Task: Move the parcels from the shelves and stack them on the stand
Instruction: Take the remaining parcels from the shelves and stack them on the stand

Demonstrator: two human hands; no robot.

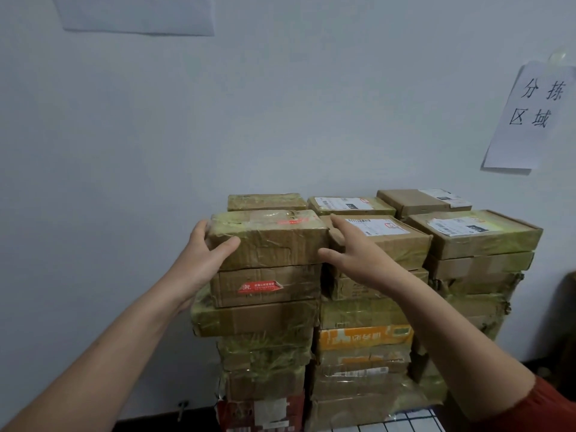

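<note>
A taped brown parcel (268, 238) with a red mark on its lid lies on top of the front left stack of parcels (265, 319). My left hand (202, 260) holds its left end, thumb across the front face and fingers round the far corner. My right hand (355, 254) is at the parcel's right end with straight fingers, the index finger reaching along its top right corner and the thumb by its lower front edge. The stand (405, 422), a white wire grid, shows only at the bottom under the stacks.
Several more stacks of taped parcels (473, 238) stand to the right and behind, against a pale wall. A paper sign (530, 116) with characters hangs on the wall at right. A dark object (568, 322) stands at the far right edge. The floor is dark.
</note>
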